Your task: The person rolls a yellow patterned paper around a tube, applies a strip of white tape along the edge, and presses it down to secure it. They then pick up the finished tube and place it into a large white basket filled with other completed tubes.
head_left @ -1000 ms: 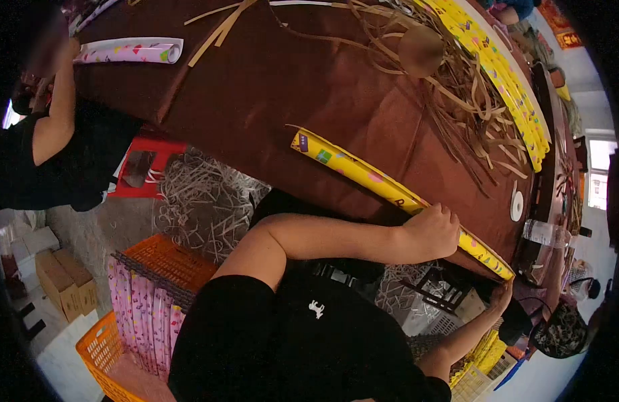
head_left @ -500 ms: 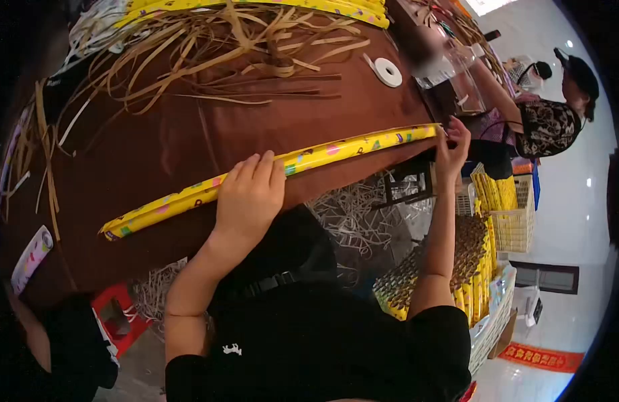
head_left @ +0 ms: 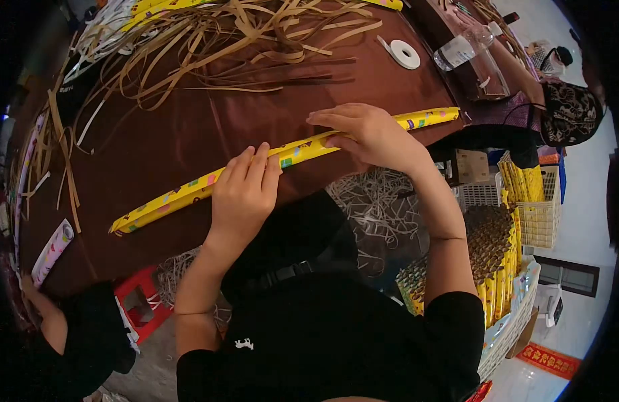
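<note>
A long, thin roll of yellow printed film [head_left: 172, 204] lies slantwise along the brown table's near edge. The fingers of my left hand [head_left: 245, 194] are bent over its middle, close together, and press it down. Farther right, my right hand [head_left: 369, 134] is around the same roll, fingers stretched along the far side and thumb on the near side. A loose flap of the film shows beside that thumb. Whatever is inside the roll is hidden.
Tangled brown strips [head_left: 256, 33] cover the table's far side, near a white tape roll [head_left: 405, 55]. A plastic bottle [head_left: 467, 47] lies right. Another person's arm [head_left: 51, 321] is at lower left, near a pink-white roll [head_left: 52, 251]. Baskets of yellow rolls [head_left: 497, 281] stand right.
My right hand has left the roll's right end and moved left along it, closer to my left hand. My left hand stays on the middle. The view has shifted slightly.
</note>
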`<action>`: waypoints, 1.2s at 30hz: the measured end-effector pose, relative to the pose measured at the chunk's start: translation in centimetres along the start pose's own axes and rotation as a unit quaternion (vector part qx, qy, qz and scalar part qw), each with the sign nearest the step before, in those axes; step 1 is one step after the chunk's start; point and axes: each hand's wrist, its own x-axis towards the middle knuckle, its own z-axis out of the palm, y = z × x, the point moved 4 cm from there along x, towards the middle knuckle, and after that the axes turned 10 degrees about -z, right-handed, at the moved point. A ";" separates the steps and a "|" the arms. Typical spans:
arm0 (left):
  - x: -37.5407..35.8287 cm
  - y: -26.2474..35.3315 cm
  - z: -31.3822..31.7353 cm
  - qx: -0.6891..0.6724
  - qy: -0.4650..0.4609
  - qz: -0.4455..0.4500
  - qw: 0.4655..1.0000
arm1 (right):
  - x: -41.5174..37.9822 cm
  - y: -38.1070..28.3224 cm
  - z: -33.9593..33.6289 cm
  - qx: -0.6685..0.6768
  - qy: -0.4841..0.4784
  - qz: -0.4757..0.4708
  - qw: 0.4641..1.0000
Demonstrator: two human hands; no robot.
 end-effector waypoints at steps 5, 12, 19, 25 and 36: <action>-0.4 0.0 -0.1 0.017 0.013 -0.005 1.000 | -0.3 -0.7 1.5 0.013 0.024 -0.027 0.999; 0.6 0.5 -1.5 0.007 0.008 0.014 1.000 | -1.2 -2.1 1.9 -0.021 0.062 -0.023 0.998; 0.5 0.6 -1.2 -0.036 -0.006 0.004 0.999 | -1.9 -2.7 2.2 -0.072 0.070 -0.043 0.994; 0.2 0.8 -0.5 0.000 -0.065 0.002 0.998 | -2.2 -3.1 2.4 -0.099 0.069 -0.061 0.991; -0.3 0.8 -0.2 -0.001 -0.087 -0.023 0.996 | -2.5 -3.8 3.3 -0.137 0.105 -0.048 0.984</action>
